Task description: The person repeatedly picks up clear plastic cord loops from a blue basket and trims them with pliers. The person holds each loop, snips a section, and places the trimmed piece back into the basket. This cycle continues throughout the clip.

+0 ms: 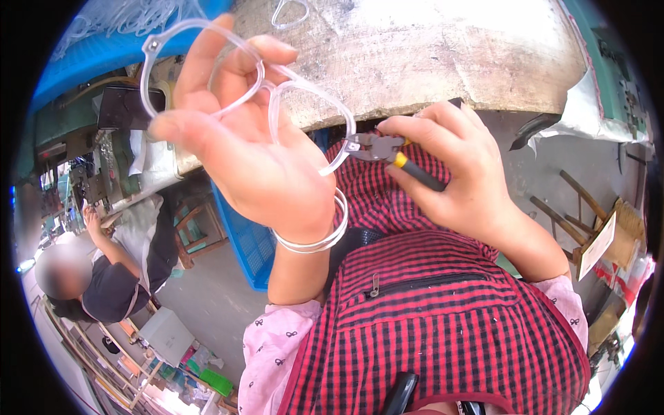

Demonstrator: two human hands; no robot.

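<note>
My left hand [259,155] is raised, palm up, with a clear plastic eyeglass frame [340,106] held in its curled fingers. The frame has no temples, and I see no lenses in it. Small metal fittings show at its two outer ends. My right hand [460,162] is closed around the dark and yellow handles of cutting pliers [379,147]. Their jaws meet the frame's right end at the metal fitting; whether they are clamped there I cannot tell. Part of the frame is hidden behind my left fingers.
Ahead is a worn wooden worktable [443,62] with another clear frame [289,26] near its far side. A blue tray [76,77] of clear frames is at far left. A blue crate [249,249] stands below, a wooden stool [619,238] at right. A seated person [111,283] works at left.
</note>
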